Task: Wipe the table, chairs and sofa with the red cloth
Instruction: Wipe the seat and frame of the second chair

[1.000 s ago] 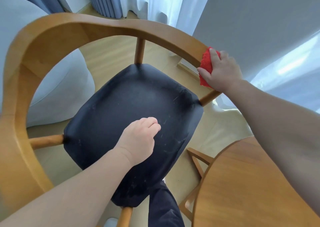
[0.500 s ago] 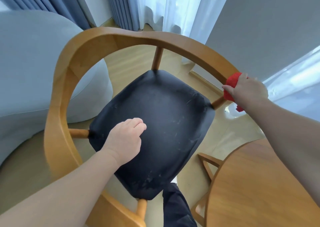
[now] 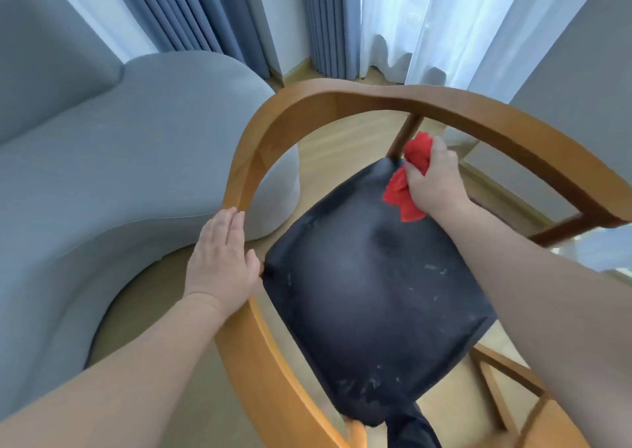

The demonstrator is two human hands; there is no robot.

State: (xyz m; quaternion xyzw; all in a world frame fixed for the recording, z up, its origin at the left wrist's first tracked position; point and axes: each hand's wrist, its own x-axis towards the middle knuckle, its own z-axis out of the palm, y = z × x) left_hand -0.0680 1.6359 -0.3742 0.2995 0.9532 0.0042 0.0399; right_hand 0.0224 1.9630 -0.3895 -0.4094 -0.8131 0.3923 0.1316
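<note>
Head view: right hand (image 3: 436,182) fisted around bunched red cloth (image 3: 402,196), which lies on the fist's thumb side. The cloth's long axis runs from its top tuft by the back spindle down to a loose tail over the black seat (image 3: 369,287); contact unclear. Left hand (image 3: 220,257) lies flat, fingers together, on the chair (image 3: 307,104) rail, grey sofa (image 3: 113,180) just beyond it.

1. The right hand (image 3: 434,180) grips the bunched red cloth (image 3: 408,177) over the chair's (image 3: 307,105) dark seat (image 3: 369,293).
2. The left hand (image 3: 220,259) rests flat on the chair's curved wooden rail.
3. A grey sofa (image 3: 119,160) stands beside the chair.
</note>
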